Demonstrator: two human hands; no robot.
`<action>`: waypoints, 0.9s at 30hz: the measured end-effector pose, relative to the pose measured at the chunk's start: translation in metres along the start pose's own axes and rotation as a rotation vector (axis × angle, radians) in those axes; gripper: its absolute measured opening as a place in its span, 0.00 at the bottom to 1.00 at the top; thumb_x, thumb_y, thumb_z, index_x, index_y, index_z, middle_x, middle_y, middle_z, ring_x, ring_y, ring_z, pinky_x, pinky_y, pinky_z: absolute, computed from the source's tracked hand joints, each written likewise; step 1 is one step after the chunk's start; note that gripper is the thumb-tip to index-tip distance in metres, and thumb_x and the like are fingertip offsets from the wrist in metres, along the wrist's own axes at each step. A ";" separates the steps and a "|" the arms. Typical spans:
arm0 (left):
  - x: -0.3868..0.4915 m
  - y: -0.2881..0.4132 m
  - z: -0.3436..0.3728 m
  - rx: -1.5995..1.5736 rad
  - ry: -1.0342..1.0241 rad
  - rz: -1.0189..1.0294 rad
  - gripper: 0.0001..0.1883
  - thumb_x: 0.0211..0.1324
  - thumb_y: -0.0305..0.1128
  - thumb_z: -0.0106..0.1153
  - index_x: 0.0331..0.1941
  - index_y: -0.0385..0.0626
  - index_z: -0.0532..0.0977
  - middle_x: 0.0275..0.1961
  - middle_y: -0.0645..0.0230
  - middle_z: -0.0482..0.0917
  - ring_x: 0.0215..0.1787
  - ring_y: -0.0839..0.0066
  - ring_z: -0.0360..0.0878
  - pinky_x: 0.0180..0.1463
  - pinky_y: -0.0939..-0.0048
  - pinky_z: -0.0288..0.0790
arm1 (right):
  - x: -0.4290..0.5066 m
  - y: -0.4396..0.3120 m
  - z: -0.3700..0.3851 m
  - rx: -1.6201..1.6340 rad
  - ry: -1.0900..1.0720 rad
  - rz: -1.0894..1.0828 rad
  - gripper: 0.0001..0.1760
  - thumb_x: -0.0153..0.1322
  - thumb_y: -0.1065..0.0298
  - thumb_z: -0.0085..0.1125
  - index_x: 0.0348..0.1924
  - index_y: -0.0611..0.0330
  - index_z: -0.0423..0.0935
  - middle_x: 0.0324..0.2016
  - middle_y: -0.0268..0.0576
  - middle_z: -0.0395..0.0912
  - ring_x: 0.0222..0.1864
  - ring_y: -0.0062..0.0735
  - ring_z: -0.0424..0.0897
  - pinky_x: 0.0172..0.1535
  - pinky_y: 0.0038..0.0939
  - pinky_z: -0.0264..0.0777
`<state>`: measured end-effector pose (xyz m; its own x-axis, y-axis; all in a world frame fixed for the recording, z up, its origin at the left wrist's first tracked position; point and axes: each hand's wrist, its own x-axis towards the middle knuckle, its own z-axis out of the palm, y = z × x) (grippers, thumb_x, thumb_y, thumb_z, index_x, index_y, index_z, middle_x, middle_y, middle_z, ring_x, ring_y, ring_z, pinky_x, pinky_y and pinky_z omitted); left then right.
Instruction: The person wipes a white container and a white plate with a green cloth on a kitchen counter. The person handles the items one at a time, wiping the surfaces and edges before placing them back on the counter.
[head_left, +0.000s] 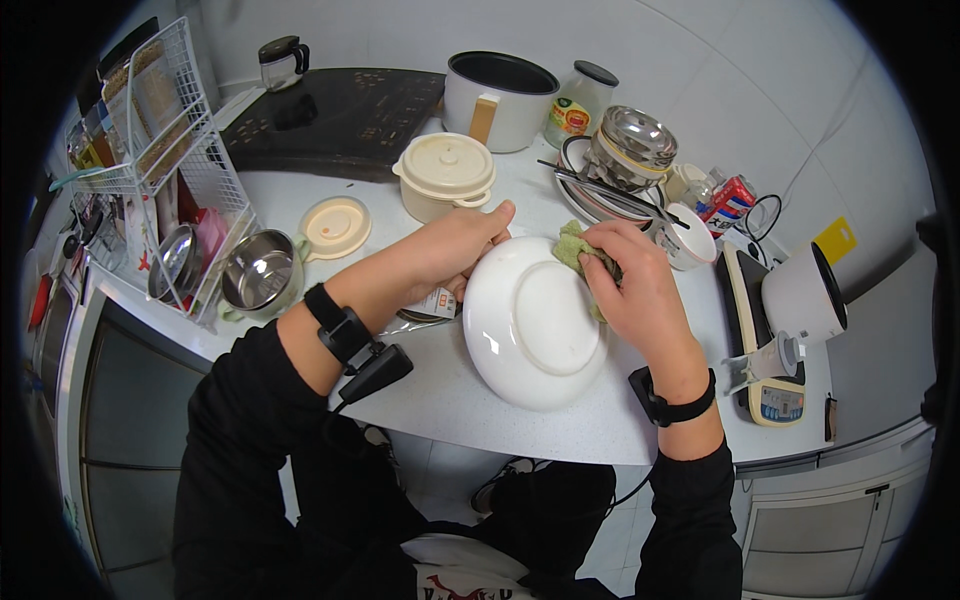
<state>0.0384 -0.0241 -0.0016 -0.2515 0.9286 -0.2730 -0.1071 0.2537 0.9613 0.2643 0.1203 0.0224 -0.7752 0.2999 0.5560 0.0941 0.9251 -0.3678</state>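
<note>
A white ceramic plate (491, 330) is tilted over the counter's front part, its underside and foot ring facing me. My left hand (469, 244) grips its upper left rim, the thumb raised and the fingers partly hidden behind it. In my right hand (630, 274) is a bunched green cloth (571, 247), pressed against the plate's upper right rim. Behind the plate stands a cream lidded pot (448, 172). A packet with a printed label (439, 304) lies partly covered by my left hand and the plate.
A black cooktop (337, 112), white cooking pot (499, 112) and glass jar (581, 105) stand at the back. Stacked steel bowls (634, 146), chopsticks (611, 196) and a kitchen scale (780, 401) are on the right. A wire rack (191, 142), steel cup (259, 270) and cream lid (335, 227) are left.
</note>
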 end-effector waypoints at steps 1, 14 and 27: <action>-0.001 0.000 0.001 -0.063 0.002 0.003 0.27 0.92 0.55 0.47 0.42 0.46 0.81 0.30 0.77 0.80 0.19 0.88 0.72 0.20 0.82 0.67 | 0.000 0.000 0.000 -0.003 0.005 -0.011 0.09 0.77 0.77 0.69 0.49 0.69 0.90 0.49 0.53 0.89 0.45 0.56 0.89 0.51 0.44 0.84; 0.007 -0.004 -0.013 -0.194 -0.299 -0.021 0.27 0.88 0.52 0.57 0.52 0.33 0.83 0.42 0.59 0.91 0.33 0.78 0.92 0.31 0.76 0.86 | 0.002 -0.006 0.001 0.004 0.061 -0.124 0.09 0.76 0.79 0.69 0.49 0.70 0.88 0.49 0.53 0.88 0.44 0.55 0.89 0.50 0.42 0.84; 0.014 -0.016 0.014 -0.378 -0.098 0.088 0.23 0.87 0.48 0.59 0.56 0.35 0.84 0.48 0.61 0.91 0.41 0.76 0.92 0.40 0.71 0.86 | 0.012 -0.039 0.004 -0.086 0.046 -0.434 0.18 0.67 0.81 0.74 0.52 0.64 0.90 0.52 0.48 0.87 0.50 0.52 0.86 0.52 0.43 0.84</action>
<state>0.0504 -0.0109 -0.0202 -0.1842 0.9685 -0.1677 -0.4406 0.0712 0.8949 0.2490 0.0868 0.0399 -0.7256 -0.1127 0.6788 -0.1809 0.9830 -0.0301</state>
